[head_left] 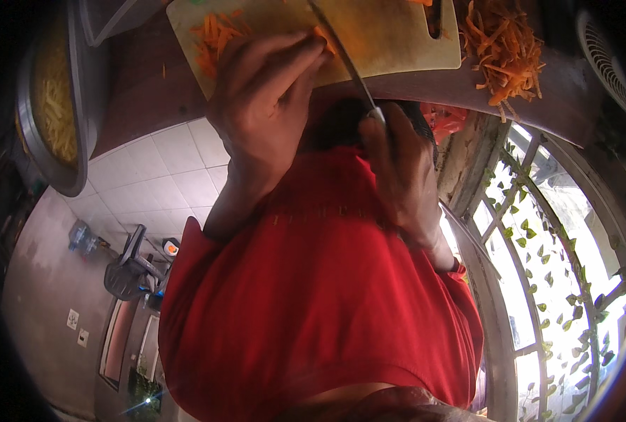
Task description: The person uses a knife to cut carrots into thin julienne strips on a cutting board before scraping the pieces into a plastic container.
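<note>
My left hand [270, 97] bends over a pale cutting board [397, 53], its fingertips pressed against a small piece of carrot [321, 37]. In my right hand [400, 163] I grip a kitchen knife [347, 58] by its handle. The blade slants across the board, right beside the carrot piece and my left fingertips; its tip runs out at the top of the view. Cut carrot strips [212, 39] lie at the board's left end, partly hidden behind my left hand. The carrot piece is mostly covered by my fingers.
A heap of carrot peelings or strips [508, 53] lies on the table [144, 79], right of the board. To the left stands a metal bowl [82, 158] holding pale yellow strips [57, 116], near a clear plastic container [109, 18]. A round white grille [603, 58] is at the far right.
</note>
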Demonstrator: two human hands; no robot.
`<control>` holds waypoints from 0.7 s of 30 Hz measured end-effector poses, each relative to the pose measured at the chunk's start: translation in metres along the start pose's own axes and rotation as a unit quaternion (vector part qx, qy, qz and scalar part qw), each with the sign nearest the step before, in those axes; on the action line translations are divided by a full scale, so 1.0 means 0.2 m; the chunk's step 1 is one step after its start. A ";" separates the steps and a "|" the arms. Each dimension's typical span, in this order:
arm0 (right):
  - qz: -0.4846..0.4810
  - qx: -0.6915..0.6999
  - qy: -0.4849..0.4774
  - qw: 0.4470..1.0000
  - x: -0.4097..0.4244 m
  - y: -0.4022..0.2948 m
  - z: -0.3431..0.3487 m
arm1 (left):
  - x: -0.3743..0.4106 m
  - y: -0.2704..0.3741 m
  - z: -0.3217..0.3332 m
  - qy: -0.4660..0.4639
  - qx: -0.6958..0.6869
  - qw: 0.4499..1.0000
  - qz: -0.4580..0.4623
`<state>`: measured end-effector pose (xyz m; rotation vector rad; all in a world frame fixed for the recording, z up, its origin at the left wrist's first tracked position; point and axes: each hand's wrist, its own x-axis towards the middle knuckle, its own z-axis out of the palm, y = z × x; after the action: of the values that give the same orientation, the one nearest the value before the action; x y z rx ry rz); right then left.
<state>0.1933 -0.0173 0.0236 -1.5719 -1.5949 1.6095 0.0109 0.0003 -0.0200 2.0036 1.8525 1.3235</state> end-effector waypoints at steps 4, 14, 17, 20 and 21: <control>-0.039 -0.062 0.023 0.997 0.00 -0.01 0.03 | 0.00 0.02 -0.01 0.001 -0.006 1.000 -0.008; -0.097 -0.241 0.025 0.965 -0.02 0.02 0.06 | -0.02 0.01 -0.01 0.001 -0.008 1.000 -0.024; -0.106 -0.187 0.061 0.975 0.04 -0.01 0.09 | -0.01 0.01 -0.01 -0.003 -0.012 1.000 -0.024; -0.095 -0.166 0.058 0.980 0.01 0.00 0.09 | -0.02 0.03 -0.03 -0.020 -0.017 0.999 -0.042; -0.079 -0.162 0.040 0.983 0.00 0.01 0.07 | -0.02 0.03 -0.03 -0.020 -0.015 0.999 -0.042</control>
<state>0.1828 -0.0245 0.0185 -1.5927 -1.9598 1.2358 0.0116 -0.0076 -0.0141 1.8997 1.8655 1.2720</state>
